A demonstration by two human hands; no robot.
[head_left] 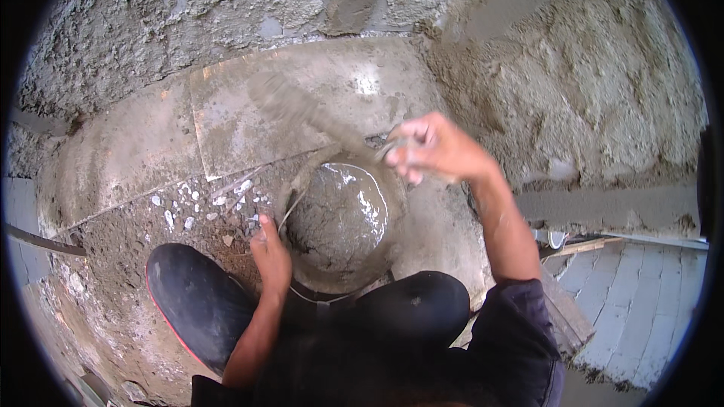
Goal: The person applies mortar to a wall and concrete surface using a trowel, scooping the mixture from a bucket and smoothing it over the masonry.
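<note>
A round bucket [302, 275] stands in front of me, its rim caked with grey, and wet mortar [332, 215] fills much of its inside. My left hand [270, 258] is closed at the bucket's left edge, where a thin wire handle shows. Above the far right rim, my right hand [434, 152] grips a mortar-coated trowel [309, 113]. Motion smears this tool, which stretches up and left from the fingers over the boards; its exact outline cannot be made out.
Flat, mortar-stained boards [279, 68] lie along the foot of a rough plastered wall [188, 15]. Another rough wall [588, 68] rises on the right. White chips [188, 207] litter the ground left of the bucket. My dark boot [197, 298] is near them; grey blocks [633, 301] lie lower right.
</note>
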